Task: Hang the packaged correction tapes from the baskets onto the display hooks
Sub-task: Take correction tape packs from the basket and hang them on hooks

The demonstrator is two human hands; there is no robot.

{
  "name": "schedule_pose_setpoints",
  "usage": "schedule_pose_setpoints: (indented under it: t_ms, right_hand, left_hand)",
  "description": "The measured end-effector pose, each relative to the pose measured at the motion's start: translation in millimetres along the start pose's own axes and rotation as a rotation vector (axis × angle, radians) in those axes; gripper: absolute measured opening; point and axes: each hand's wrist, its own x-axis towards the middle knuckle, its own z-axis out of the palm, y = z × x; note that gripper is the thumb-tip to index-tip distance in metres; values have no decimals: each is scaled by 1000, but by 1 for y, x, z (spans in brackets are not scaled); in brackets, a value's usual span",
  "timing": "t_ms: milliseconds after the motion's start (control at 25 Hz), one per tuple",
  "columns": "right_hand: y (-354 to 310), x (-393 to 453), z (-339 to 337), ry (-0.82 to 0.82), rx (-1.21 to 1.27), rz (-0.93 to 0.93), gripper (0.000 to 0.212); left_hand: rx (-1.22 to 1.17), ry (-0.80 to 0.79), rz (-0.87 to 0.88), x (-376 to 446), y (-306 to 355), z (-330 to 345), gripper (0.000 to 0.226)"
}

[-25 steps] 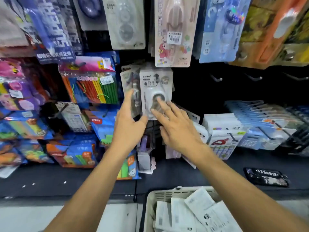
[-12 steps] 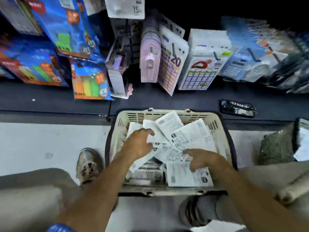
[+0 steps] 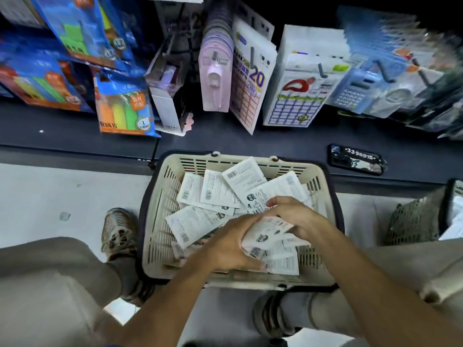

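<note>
A view looking down at a cream plastic basket (image 3: pixel 160 221) on a pale floor, between a crouching person's shoes. The basket holds a loose pile of white packaged correction tapes (image 3: pixel 218 189), backs up, showing barcodes and small print. Both hands are inside the basket, close together at its near right side. The left hand (image 3: pixel 229 244) curls its fingers around a small bunch of packets (image 3: pixel 273 236). The right hand (image 3: pixel 298 216) grips the same bunch from above. Behind the basket, a dark shelf edge (image 3: pixel 62 136) runs across, with hanging stationery packs (image 3: pixel 253 76) above it and a phone (image 3: pixel 355 159) lying on it.
</note>
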Motion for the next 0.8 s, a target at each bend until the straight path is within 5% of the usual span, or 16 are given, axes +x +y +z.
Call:
schedule_pose_setpoints:
  t_ms: [80, 120, 200, 280, 440, 600, 720, 800]
  right_hand:
    - [3, 4, 4, 16, 271, 63, 8]
    - [11, 9, 6, 86, 175, 44, 9]
    - [33, 16, 10, 199, -397, -49, 17]
    - [50, 21, 26, 129, -545, -84, 25]
    - [44, 21, 50, 60, 108, -17, 10]
    - [-1, 12, 49, -176, 759, 65, 24]
    - [-11, 6, 40, -253, 969, 24, 24]
    - [-7, 7, 41, -299, 1042, -45, 29]
  left_hand:
    - [-282, 236, -95, 3, 0, -7, 39]
    - [-364, 343, -139, 6, -2, -13, 25]
    - [-506, 484, -214, 8, -10, -27, 26]
    - [-563, 586, -269, 4, -15, -42, 33]
    - [-447, 561, -398, -4, -18, -50, 77]
    - [-687, 428, -291, -2, -14, -57, 18]
    - [-1020, 269, -164, -2, -12, -61, 44]
    - [-878, 254, -170, 0, -10, -58, 48]
